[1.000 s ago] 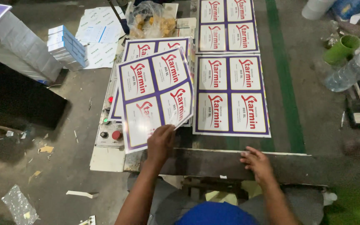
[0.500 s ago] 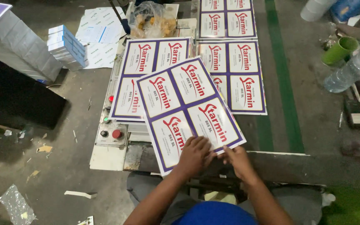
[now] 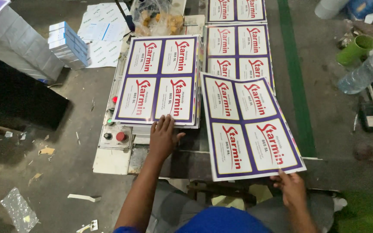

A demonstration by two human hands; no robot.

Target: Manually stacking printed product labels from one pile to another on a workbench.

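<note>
Your right hand [image 3: 292, 186] pinches one printed sheet [image 3: 250, 125] right of the stack [image 3: 158, 82]; your left hand [image 3: 162, 136] rests flat on that stack, more sheets lying beyond.

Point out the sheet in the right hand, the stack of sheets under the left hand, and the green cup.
Held sheet [image 3: 249, 127], head view, on its middle where the four panels meet.
Stack of sheets [image 3: 160, 80], head view, centre of the top sheet.
Green cup [image 3: 355, 49], head view, on its side wall.
</note>
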